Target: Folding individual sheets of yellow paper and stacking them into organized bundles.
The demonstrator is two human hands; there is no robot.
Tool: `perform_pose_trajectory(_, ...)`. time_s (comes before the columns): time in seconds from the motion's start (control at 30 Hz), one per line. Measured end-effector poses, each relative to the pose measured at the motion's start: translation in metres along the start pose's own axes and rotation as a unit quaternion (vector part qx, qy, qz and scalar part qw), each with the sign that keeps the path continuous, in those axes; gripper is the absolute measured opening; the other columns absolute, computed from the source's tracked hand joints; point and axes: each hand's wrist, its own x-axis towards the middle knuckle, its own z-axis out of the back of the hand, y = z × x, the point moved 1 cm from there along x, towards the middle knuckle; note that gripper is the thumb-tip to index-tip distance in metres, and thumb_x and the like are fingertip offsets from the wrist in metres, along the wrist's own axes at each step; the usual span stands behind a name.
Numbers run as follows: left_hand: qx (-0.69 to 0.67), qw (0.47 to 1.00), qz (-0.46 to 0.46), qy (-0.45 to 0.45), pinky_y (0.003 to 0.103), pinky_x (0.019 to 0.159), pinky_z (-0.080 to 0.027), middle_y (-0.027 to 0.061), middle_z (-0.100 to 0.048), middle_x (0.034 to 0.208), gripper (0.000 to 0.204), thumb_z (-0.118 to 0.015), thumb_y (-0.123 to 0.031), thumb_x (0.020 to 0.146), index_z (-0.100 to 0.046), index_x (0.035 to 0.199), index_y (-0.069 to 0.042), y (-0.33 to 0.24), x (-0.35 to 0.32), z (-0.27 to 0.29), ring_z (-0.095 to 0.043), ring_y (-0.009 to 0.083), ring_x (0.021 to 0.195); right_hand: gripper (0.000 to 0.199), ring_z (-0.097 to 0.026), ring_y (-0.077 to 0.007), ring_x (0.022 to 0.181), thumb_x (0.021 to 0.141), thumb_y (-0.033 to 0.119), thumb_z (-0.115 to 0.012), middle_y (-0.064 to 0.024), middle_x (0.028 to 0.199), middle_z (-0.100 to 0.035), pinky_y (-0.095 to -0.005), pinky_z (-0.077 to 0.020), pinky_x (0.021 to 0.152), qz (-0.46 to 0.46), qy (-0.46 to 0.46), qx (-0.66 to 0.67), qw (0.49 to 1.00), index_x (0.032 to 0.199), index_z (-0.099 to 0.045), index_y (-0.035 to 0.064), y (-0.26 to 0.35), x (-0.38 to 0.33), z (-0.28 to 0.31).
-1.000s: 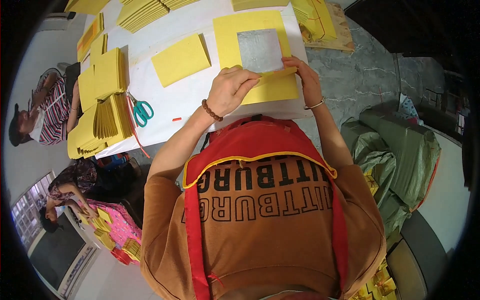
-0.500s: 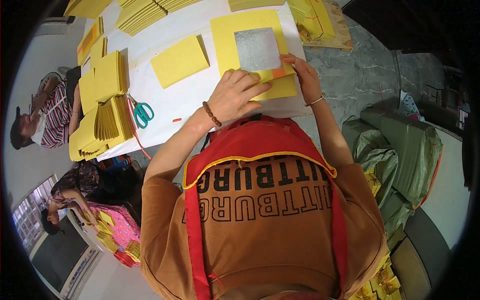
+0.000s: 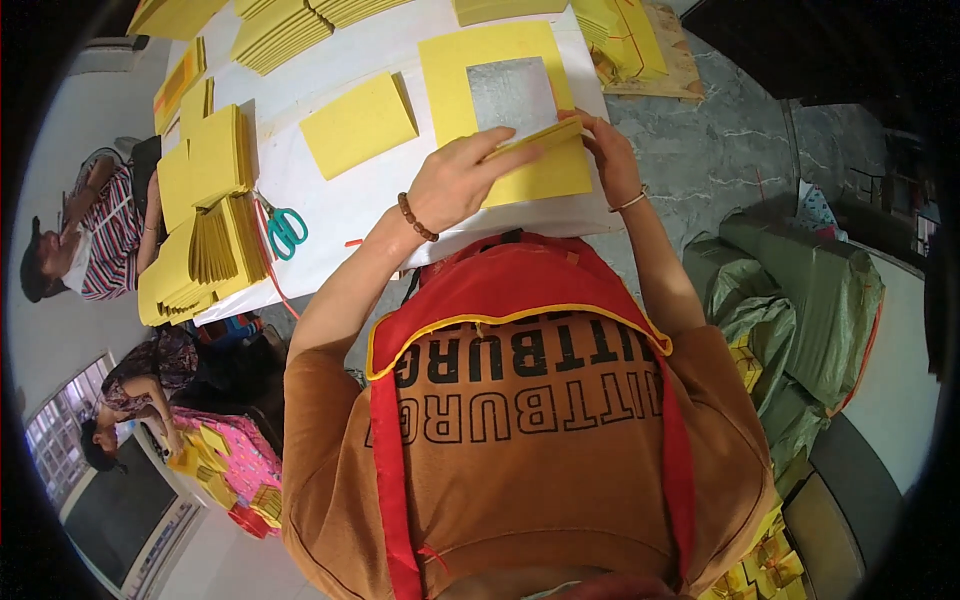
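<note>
The large yellow paper sheet with a silver foil square (image 3: 497,90) lies at the near edge of the white-covered surface (image 3: 330,210). Its near edge has risen since a moment ago into a fold over the foil, so the crease looks under way. The left hand (image 3: 455,180) presses fingers flat on the flap; the right hand (image 3: 612,160) seems to pinch its corner, though partly hidden. Left of the sheet sit a smaller folded yellow sheet (image 3: 357,124) and teal-handled scissors (image 3: 283,226), with bare cloth between.
</note>
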Motion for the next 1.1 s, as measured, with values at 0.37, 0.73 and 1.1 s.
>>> perform_pose_trajectory(0.37, -0.011, 0.987, -0.062, 0.145, 0.032, 0.079, -0.038, 0.0043, -0.051, 0.104, 0.055, -0.07, -0.024, 0.062, -0.052, 0.114, -0.014, -0.004, 0.003, 0.008, -0.047, 0.0214, 0.089, 0.037, -0.047, -0.0171, 0.107, 0.093, 0.029, -0.033, -0.008, 0.115, -0.053, -0.0309, -0.0337, 0.093, 0.003, 0.005, 0.017, 1.0, 0.103, -0.058, 0.0026, -0.002, 0.001, 0.002)
perform_pose_trajectory(0.73, -0.112, 0.986, 0.008, 0.121, 0.034, 0.075, -0.042, 0.0096, -0.057, 0.094, 0.028, -0.063, -0.02, 0.075, -0.059, 0.101, -0.009, 0.004, 0.002, 0.009, -0.051, 0.0254, 0.085, 0.037, -0.048, -0.0168, 0.105, 0.093, 0.03, -0.034, -0.0089, 0.116, -0.052, -0.0305, -0.0344, 0.092, -0.012, -0.006, 0.01, 1.0, 0.102, -0.058, 0.0027, 0.004, 0.0, -0.002)
perform_pose_trajectory(1.1, -0.181, 0.973, 0.091, 0.107, 0.031, 0.065, -0.042, 0.0073, -0.057, 0.074, 0.007, -0.058, -0.008, 0.076, -0.059, 0.082, -0.003, 0.008, 0.003, 0.007, -0.052, 0.0212, 0.071, 0.035, -0.049, -0.0161, 0.103, 0.092, 0.029, -0.037, -0.0085, 0.116, -0.052, -0.0284, -0.0358, 0.09, -0.023, -0.01, 0.029, 0.999, 0.103, -0.057, 0.0029, 0.001, 0.002, -0.001)
